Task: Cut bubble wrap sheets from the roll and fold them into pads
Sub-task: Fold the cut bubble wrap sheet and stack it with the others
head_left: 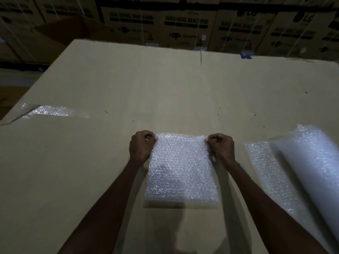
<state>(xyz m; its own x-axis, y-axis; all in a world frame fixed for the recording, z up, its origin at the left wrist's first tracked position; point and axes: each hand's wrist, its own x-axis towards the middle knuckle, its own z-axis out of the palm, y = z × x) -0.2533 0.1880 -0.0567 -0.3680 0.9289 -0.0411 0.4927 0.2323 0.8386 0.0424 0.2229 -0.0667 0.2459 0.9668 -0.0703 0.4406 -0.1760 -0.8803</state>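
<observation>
Bubble wrap sheet (181, 169) is lying flat at the centre of the cardboard surface (165, 85). Both forearms are reaching toward twelve o'clock; the left hand (142, 145) and right hand (221, 148) are curling, each pinching a far corner. At three o'clock the bubble wrap roll (311, 165) is running off frame. At nine o'clock another bubble wrap piece (49, 110) is glinting, indistinct.

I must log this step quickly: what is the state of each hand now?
Left hand: closed, pinching the far left corner of the pad.
Right hand: closed, pinching the pad's far right corner.
</observation>
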